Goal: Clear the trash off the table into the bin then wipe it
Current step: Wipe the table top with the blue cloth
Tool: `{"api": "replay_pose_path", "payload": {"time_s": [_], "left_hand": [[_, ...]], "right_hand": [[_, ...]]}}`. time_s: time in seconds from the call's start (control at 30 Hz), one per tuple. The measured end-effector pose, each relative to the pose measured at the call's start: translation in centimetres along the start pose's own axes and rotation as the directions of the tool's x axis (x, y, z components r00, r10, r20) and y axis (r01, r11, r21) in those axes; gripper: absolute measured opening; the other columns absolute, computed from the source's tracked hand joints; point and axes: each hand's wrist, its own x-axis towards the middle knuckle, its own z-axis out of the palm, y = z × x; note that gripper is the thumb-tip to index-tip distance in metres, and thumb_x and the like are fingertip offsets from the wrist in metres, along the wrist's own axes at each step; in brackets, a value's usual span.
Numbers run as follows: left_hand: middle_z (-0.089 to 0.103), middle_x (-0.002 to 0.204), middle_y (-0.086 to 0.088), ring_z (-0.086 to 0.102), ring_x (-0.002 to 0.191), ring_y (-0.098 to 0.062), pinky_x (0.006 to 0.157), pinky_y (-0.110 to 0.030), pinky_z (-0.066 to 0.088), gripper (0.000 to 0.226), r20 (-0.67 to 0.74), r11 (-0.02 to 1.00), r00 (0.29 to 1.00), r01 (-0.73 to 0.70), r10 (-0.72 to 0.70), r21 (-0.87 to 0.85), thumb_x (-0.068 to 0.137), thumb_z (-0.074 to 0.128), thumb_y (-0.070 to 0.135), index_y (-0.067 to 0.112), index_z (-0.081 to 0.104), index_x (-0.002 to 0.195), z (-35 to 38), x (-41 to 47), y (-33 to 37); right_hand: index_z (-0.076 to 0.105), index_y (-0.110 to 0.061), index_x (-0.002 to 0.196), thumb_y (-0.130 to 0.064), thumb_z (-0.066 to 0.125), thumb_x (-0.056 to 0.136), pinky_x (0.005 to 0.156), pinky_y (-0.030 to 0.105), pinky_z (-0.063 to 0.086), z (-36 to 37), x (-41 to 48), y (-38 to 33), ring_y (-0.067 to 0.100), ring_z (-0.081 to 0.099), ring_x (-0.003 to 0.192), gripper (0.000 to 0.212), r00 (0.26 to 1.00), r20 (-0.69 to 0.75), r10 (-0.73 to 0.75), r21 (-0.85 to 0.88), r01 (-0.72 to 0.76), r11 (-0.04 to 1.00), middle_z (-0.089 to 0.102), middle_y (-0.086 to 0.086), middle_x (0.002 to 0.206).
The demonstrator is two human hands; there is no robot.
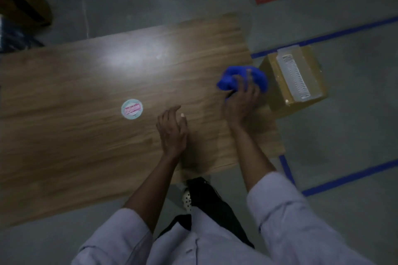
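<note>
Pale lilac shirt (183,247), rolled sleeves (286,206), black trousers (215,202), spotted white shoe (187,199)

Table (86,135) runs off left edge. Right hand (241,105) hides part of cloth (234,73). Disc (132,109) print is illegible.

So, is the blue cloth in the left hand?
No, the right hand grips the blue cloth, while the left hand is open and holds nothing.

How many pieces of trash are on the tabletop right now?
1: a round white-and-pink disc lying flat on the table, left of the left hand. The right hand grips a blue cloth at the table's right edge; anything beneath it is hidden.
</note>
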Motion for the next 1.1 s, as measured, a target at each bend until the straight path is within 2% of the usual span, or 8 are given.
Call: {"api": "replay_pose_path", "payload": {"time_s": [0.07, 0.13, 0.23, 0.37, 0.43, 0.57, 0.73, 1.1], "left_hand": [[0.062, 0.131, -0.017, 0.051, 0.121, -0.033, 0.11, -0.04, 0.03, 0.046, -0.161, 0.995, 0.982, 0.102, -0.103, -0.016, 0.1, 0.042, 0.032, 0.003, 0.059, 0.132, -1.9, -0.8, -1.6], [0.053, 0.14, -0.028, 0.047, 0.128, -0.039, 0.114, -0.043, 0.027, 0.061, -0.255, 0.959, 0.927, 0.283, -0.276, -0.008, 0.101, 0.036, 0.039, -0.006, 0.05, 0.139, -4.1, -2.5, -4.3], [0.039, 0.154, -0.027, 0.035, 0.143, -0.044, 0.119, -0.051, 0.022, 0.079, -0.336, 0.786, 0.771, 0.605, -0.541, 0.124, 0.095, 0.028, 0.057, 0.001, 0.043, 0.149, -8.1, -6.2, -9.8], [0.034, 0.158, -0.025, 0.032, 0.143, -0.044, 0.118, -0.052, 0.022, 0.088, -0.345, 0.706, 0.717, 0.684, -0.605, 0.184, 0.091, 0.025, 0.066, 0.005, 0.036, 0.154, -10.2, -8.0, -13.0], [0.038, 0.156, -0.024, 0.036, 0.142, -0.045, 0.117, -0.053, 0.026, 0.083, -0.322, 0.758, 0.79, 0.602, -0.521, 0.252, 0.093, 0.03, 0.061, 0.004, 0.038, 0.153, -9.7, -7.1, -12.8], [0.043, 0.155, -0.02, 0.039, 0.142, -0.044, 0.115, -0.057, 0.03, 0.07, -0.197, 0.876, 0.931, 0.358, -0.308, 0.323, 0.097, 0.037, 0.051, 0.005, 0.045, 0.15, -7.1, -2.8, -11.0], [0.031, 0.165, -0.008, 0.022, 0.153, -0.035, 0.121, -0.055, 0.02, 0.069, 0.06, 0.947, 0.982, 0.155, -0.178, 0.283, 0.098, 0.034, 0.053, 0.018, 0.037, 0.157, -2.8, 0.8, -7.7], [0.013, 0.17, -0.002, 0.003, 0.157, -0.025, 0.125, -0.046, -0.001, 0.065, 0.412, 0.975, 0.91, -0.044, -0.052, 0.22, 0.102, 0.032, 0.053, 0.023, 0.025, 0.16, 2.8, 0.9, 2.9]], "right_hand": [[0.062, -0.02, 0.138, -0.004, 0.055, 0.084, 0.114, 0.045, 0.031, 1.6, -5.6, -6.7, 0.042, 0.05, 0.134, 0.057, 0.897, 0.211, -0.388, 0.258, 0.332, 0.907, 0.047, 0.014, 0.155], [0.051, -0.027, 0.15, -0.023, 0.048, 0.1, 0.117, 0.05, 0.031, 3.4, -11.9, -11.6, 0.038, 0.037, 0.146, 0.051, 0.593, 0.487, -0.641, 0.457, 0.452, 0.766, 0.04, 0.007, 0.162], [0.032, -0.043, 0.157, -0.042, 0.041, 0.105, 0.124, 0.055, 0.015, 6.9, -18.0, -14.8, 0.028, 0.012, 0.158, 0.053, 0.171, 0.663, -0.728, 0.533, 0.576, 0.62, 0.027, -0.008, 0.168], [0.034, -0.052, 0.154, -0.06, 0.049, 0.095, 0.125, 0.056, -0.001, 11.7, -17.6, -19.3, 0.031, 0.005, 0.159, 0.061, -0.07, 0.603, -0.795, 0.58, 0.722, 0.377, 0.024, -0.013, 0.168], [0.036, -0.053, 0.152, -0.062, 0.042, 0.091, 0.124, 0.058, 0.003, 14.4, -14.9, -21.5, 0.032, 0.008, 0.158, 0.062, -0.004, 0.613, -0.79, 0.538, 0.734, 0.414, 0.026, -0.013, 0.167], [0.027, -0.056, 0.154, -0.069, 0.022, 0.09, 0.125, 0.058, 0.004, 16.8, -7.2, -20.2, 0.031, 0.004, 0.159, 0.065, 0.3, 0.711, -0.636, 0.319, 0.669, 0.672, 0.02, -0.013, 0.169], [0.024, -0.052, 0.157, -0.053, 0.039, 0.099, 0.126, 0.056, 0.002, 12.6, -1.9, -9.9, 0.029, -0.001, 0.159, 0.06, 0.564, 0.723, -0.399, 0.067, 0.518, 0.853, 0.013, -0.012, 0.171], [0.026, -0.052, 0.156, -0.026, 0.052, 0.101, 0.117, 0.057, 0.028, -2.1, -1.1, 10.4, 0.036, 0.023, 0.151, 0.066, 0.817, 0.548, 0.177, -0.316, 0.006, 0.949, 0.018, -0.007, 0.17]]}}
